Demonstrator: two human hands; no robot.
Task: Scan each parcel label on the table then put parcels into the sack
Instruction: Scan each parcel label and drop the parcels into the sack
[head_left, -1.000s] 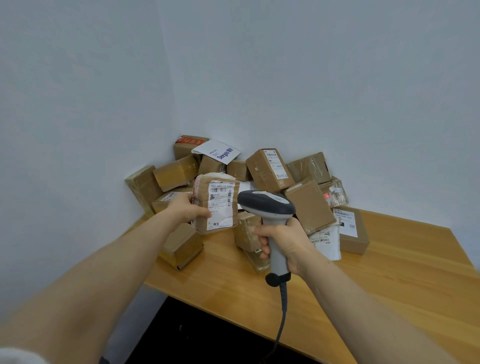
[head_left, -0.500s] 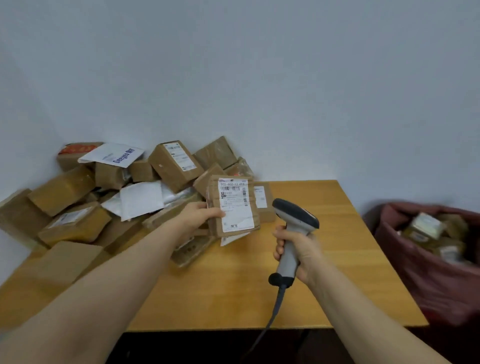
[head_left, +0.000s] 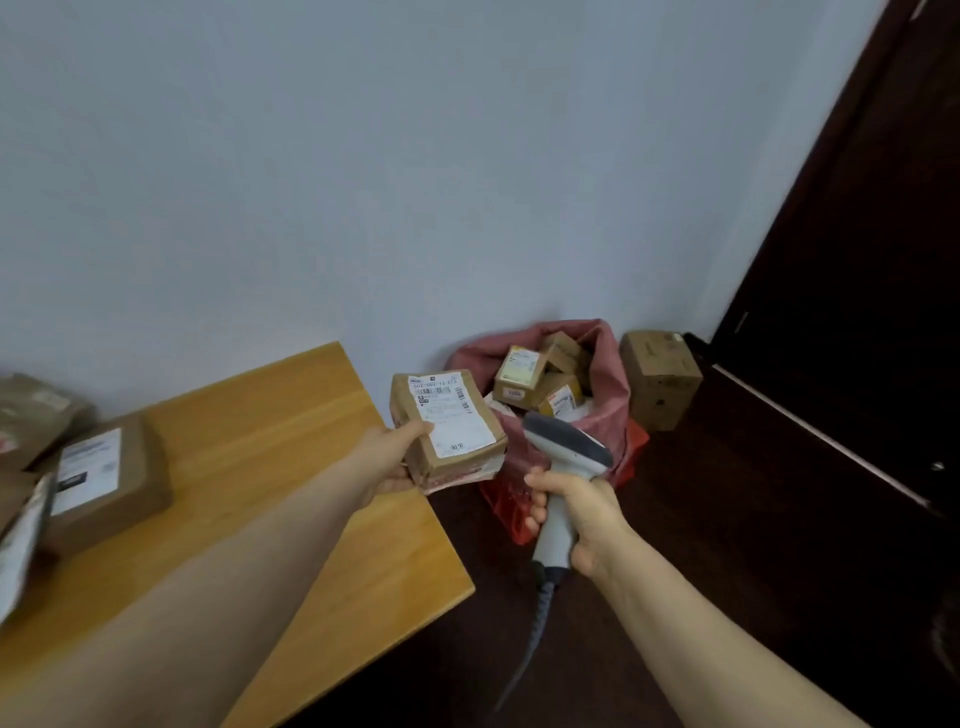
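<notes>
In half a second the view has swung right and the parcel (head_left: 447, 423) has travelled with it, off the heap and out past the end of the worktop (head_left: 270, 415) toward the sack, while the heap has slid to the left margin. Nearest the camera, the right hand (head_left: 576, 506) has its grip wrapped round the pale handle of the scanner (head_left: 566, 452), whose grey head tilts toward the sack and whose cable (head_left: 530, 639) drops to the dark floor. Just beyond, the left hand (head_left: 395, 457) has its grip closed on the parcel's left end, thumb on the upper face and fingers underneath, with the white label (head_left: 452, 410) turned up. The parcel is a small brown carton bound in glossy tape, crumpled along its lower edge. It looks light and stiff enough for one hand, though the tape may be slick, so a hold across the short end with the thumb clear of the barcode seems soundest. On the worktop to the left lies another labelled box (head_left: 104, 467). Farther off, the reddish sack (head_left: 613, 395) stands open-mouthed on the floor against the wall, with several cartons (head_left: 519, 376) already inside. A plain cardboard box (head_left: 660, 379) sits just beside it, before a dark door (head_left: 857, 260).
</notes>
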